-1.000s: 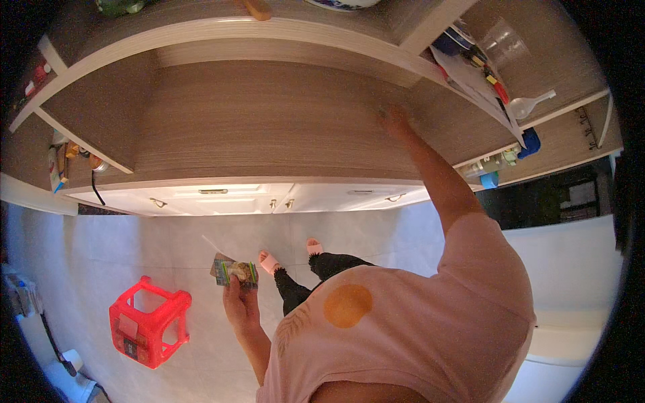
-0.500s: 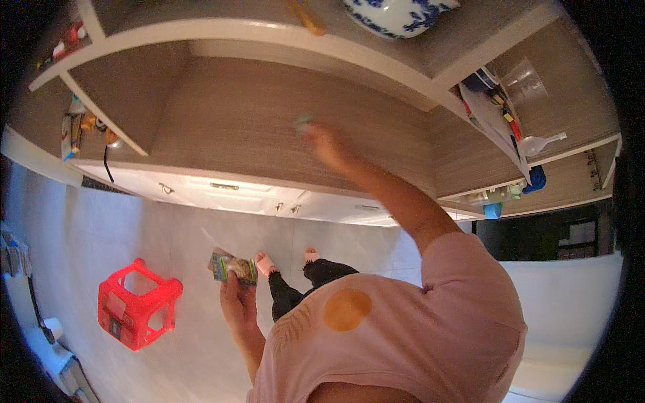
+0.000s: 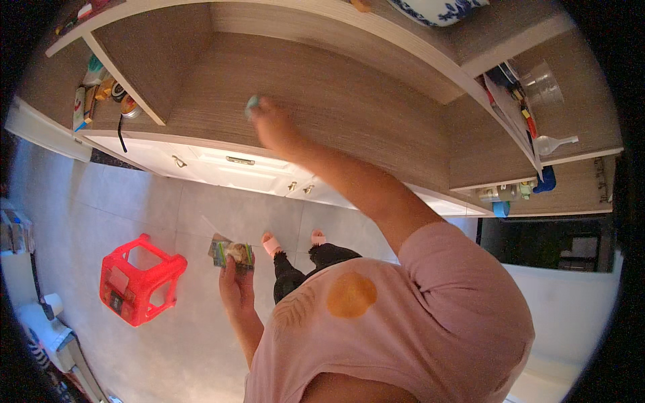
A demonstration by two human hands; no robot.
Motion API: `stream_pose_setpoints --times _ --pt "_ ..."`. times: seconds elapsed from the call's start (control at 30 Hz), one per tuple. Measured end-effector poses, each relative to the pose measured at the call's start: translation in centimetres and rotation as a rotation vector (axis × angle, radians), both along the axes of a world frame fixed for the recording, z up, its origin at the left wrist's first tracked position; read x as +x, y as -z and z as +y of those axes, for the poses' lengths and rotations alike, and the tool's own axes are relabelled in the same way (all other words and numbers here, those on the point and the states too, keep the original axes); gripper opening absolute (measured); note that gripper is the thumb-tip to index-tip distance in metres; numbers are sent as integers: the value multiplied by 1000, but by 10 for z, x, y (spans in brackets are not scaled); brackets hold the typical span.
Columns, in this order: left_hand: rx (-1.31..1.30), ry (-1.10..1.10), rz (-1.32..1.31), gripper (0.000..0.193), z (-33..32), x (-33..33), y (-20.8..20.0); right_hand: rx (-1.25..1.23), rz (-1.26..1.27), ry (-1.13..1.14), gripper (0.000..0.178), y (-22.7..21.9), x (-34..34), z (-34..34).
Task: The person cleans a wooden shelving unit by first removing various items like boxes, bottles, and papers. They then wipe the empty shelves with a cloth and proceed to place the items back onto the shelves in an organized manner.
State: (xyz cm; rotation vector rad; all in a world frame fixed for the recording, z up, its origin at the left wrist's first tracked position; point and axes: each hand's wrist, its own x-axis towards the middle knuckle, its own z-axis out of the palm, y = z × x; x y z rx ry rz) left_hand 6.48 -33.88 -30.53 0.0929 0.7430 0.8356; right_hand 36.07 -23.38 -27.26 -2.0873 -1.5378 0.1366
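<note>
My right hand reaches into a wide wooden shelf compartment, its fingers closed on a small blue-green thing. That thing is mostly covered by the fingers, and its kind cannot be made out; it is at or just above the compartment's bottom board. Lower down, over the floor, my left hand is closed round a few flat printed packets with green edges and a brown picture. The packets fan out above the thumb and fingers.
A red plastic stool stands on the grey floor at left, flat items on it. Side compartments hold small bottles and boxes, a clear cup and a white funnel-like piece. A blue-and-white pot sits above. White drawers lie below.
My right hand has moved left across the compartment with the blue-green thing. My left hand keeps its hold on the packets. The whole view has shifted somewhat.
</note>
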Motion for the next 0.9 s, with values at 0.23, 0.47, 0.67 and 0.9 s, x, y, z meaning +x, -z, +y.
stream_pose_setpoints --times 0.23,0.47,0.67,0.9 --pt "95 72 -41 31 14 9 -11 -162 12 355 15 3 118 -178" --pt "-11 -116 -17 31 10 -21 9 -282 -454 505 25 9 108 -174" --pt "-97 -261 35 33 7 -60 8 37 -185 -251 17 6 -34 72" --pt "-35 -417 15 35 -1 -90 2 216 -8 -778 16 8 -73 144"
